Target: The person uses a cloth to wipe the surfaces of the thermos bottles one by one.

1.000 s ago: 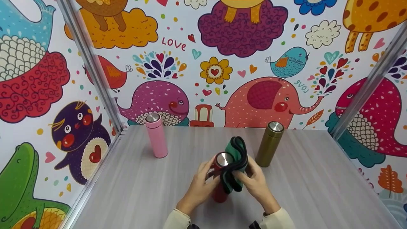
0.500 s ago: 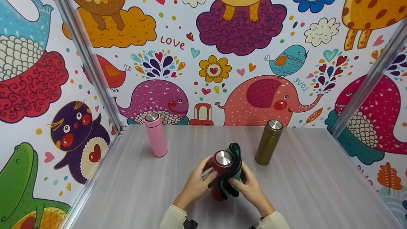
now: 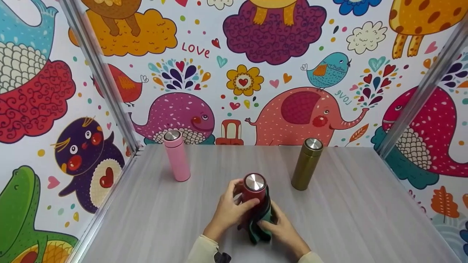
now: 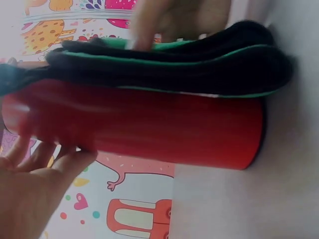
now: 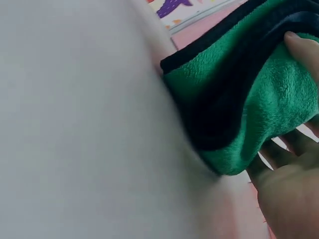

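Observation:
In the head view a red thermos bottle [image 3: 252, 195] with a silver-topped lid stands near the front middle of the table. My left hand [image 3: 230, 208] grips its upper part, thumb across the near side. A folded green cloth with black edging [image 5: 269, 94] lies along the bottle's right side. My right hand [image 3: 279, 224] holds that cloth low against the bottle, thumb on the near face and fingers behind. The left wrist view shows the red bottle's side [image 4: 164, 124] with the dark folds pressed along it.
A pink thermos bottle [image 3: 178, 159] stands upright at the back left of the grey table [image 3: 153, 219]. An olive-green one [image 3: 306, 166] is upright at the back right. Patterned walls with metal corner posts [image 3: 102, 76] enclose the table.
My right hand has slid the cloth down along the red bottle, from beside its lid to its lower part. The left hand stays on the bottle, its thumb now farther across it.

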The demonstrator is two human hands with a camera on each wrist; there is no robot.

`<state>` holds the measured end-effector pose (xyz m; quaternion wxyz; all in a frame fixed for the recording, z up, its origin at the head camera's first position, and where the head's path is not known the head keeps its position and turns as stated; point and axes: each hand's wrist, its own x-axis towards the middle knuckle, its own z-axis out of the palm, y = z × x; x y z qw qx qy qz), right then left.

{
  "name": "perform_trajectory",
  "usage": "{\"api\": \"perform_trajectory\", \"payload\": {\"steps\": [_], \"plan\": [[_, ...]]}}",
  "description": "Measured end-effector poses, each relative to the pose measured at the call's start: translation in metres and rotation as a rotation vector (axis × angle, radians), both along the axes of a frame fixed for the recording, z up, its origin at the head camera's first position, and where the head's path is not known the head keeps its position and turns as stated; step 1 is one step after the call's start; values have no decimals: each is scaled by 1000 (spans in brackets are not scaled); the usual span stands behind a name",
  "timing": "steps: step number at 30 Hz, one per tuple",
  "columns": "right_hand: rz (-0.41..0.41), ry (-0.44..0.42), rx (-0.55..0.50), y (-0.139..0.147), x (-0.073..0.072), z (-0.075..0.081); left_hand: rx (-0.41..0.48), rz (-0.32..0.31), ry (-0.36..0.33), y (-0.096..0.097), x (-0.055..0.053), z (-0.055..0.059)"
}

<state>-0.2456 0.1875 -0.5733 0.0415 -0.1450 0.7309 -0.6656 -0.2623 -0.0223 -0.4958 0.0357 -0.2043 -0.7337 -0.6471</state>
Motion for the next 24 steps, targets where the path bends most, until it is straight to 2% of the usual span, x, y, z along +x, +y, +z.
{"api": "perform_trajectory", "payload": {"steps": [4, 10, 17, 24], "plan": [[-19, -30, 4, 1, 0, 1, 11, 9, 34, 0, 1, -3], [-49, -47, -20, 3, 1, 13, -13, 20, 66, -2, -1, -4], [-29, 100, -71, 6, -2, 36, -35, -9, 87, -6, -1, -3], [-9, 259, -90, 9, -4, 59, -39, -82, 84, -6, 2, -4]]}}
